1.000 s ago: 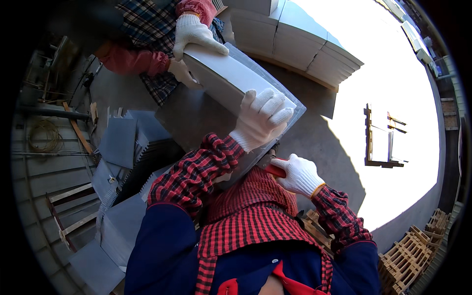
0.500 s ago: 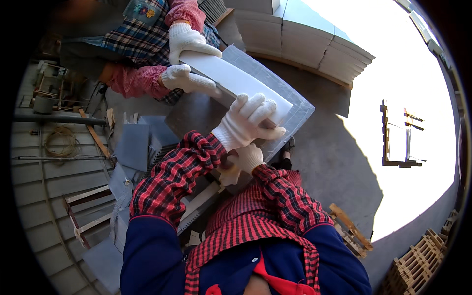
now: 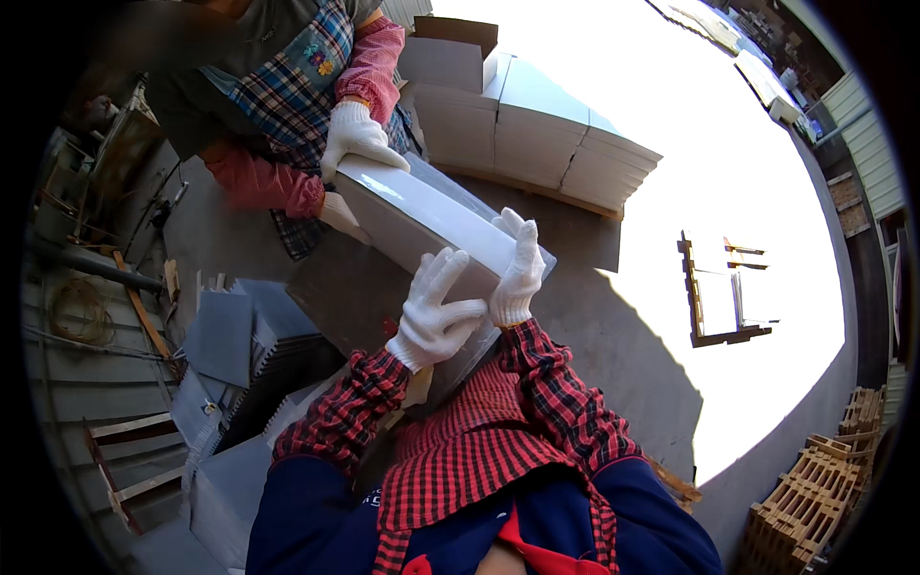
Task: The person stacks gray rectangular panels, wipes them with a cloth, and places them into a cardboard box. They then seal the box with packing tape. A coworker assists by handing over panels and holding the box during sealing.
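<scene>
A long white block (image 3: 431,220), with a glossy top and a greyish side, lies slantwise before me; I cannot tell whether it is a box or stacked sheets. My left hand (image 3: 436,311), in a white knitted glove, rests against its near long side with fingers stretched. At the near end, my right hand (image 3: 517,270), gloved alike, lies flat with its fingers upright. A co-worker's gloved hand (image 3: 359,139) presses on the far end's top, and their other glove (image 3: 342,218) is at its side. Under the block, a film-like grey sheet (image 3: 460,369) shows.
White stacked boards (image 3: 541,144) stand on a pallet beyond the block, an open carton (image 3: 446,57) on top. Grey sheets (image 3: 220,331) are piled at left near a wooden frame (image 3: 144,460). Pallets (image 3: 795,494) are stacked at lower right; another pallet (image 3: 695,287) lies in sunlight.
My left hand has gone from over the block's near end to its long side. My right hand has risen from below to the end face. The whole view has shifted.
</scene>
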A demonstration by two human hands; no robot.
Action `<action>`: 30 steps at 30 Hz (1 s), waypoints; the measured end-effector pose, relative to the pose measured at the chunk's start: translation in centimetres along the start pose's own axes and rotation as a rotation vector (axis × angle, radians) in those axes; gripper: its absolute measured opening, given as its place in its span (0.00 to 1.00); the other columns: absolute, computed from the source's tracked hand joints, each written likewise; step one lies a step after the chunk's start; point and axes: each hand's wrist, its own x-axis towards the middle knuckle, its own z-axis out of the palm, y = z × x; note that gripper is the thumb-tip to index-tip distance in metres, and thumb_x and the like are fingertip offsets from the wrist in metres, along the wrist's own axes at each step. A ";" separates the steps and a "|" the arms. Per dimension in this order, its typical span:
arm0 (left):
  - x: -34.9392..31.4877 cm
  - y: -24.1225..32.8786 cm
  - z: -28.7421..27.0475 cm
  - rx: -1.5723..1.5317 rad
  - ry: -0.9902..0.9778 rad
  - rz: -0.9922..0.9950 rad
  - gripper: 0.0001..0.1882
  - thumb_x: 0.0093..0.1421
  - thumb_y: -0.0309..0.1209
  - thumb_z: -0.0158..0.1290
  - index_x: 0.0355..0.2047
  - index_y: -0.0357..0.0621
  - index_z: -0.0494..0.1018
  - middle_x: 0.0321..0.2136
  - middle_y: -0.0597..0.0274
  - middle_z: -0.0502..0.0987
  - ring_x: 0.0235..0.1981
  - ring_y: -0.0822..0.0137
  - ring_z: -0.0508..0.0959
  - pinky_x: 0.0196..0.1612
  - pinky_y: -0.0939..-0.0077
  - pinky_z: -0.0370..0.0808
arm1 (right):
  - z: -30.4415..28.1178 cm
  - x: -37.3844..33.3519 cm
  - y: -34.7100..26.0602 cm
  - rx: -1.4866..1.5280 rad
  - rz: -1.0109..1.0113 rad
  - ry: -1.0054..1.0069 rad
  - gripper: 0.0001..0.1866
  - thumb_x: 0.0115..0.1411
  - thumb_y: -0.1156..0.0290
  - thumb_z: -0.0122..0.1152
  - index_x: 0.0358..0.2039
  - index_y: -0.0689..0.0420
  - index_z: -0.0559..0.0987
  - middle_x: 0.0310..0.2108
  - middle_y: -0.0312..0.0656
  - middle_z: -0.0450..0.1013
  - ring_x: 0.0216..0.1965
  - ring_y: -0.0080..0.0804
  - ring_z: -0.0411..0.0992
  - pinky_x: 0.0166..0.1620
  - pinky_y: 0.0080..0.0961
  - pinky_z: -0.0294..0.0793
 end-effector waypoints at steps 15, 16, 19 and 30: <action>-13.0 -3.3 7.2 -0.872 0.119 -1.346 0.34 0.66 0.42 0.55 0.68 0.41 0.61 0.52 0.67 0.73 0.51 0.74 0.71 0.57 0.75 0.65 | 4.8 3.6 -9.2 -1.636 -0.403 -0.707 0.49 0.52 0.36 0.67 0.69 0.45 0.62 0.57 0.50 0.71 0.53 0.50 0.75 0.52 0.43 0.76; -11.6 -3.1 7.9 -0.902 0.130 -1.397 0.34 0.66 0.42 0.55 0.68 0.38 0.61 0.56 0.61 0.71 0.57 0.69 0.69 0.60 0.73 0.64 | 5.3 4.8 -8.7 -1.832 -0.323 -0.664 0.50 0.52 0.36 0.68 0.69 0.45 0.61 0.53 0.50 0.73 0.50 0.50 0.77 0.49 0.44 0.78; -9.4 -3.2 8.5 -0.878 0.202 -1.536 0.40 0.67 0.46 0.55 0.70 0.34 0.55 0.68 0.48 0.62 0.69 0.58 0.62 0.69 0.67 0.58 | 4.1 9.6 -6.2 -1.744 -0.272 -0.661 0.48 0.54 0.32 0.63 0.67 0.46 0.60 0.44 0.55 0.76 0.43 0.54 0.79 0.43 0.47 0.79; -6.2 -6.9 15.4 -0.825 0.837 -1.811 0.50 0.65 0.55 0.55 0.74 0.38 0.46 0.73 0.53 0.52 0.74 0.59 0.52 0.73 0.59 0.48 | -3.3 30.9 3.9 -1.159 -0.023 -1.027 0.38 0.59 0.36 0.60 0.60 0.51 0.74 0.43 0.54 0.81 0.46 0.54 0.79 0.49 0.42 0.77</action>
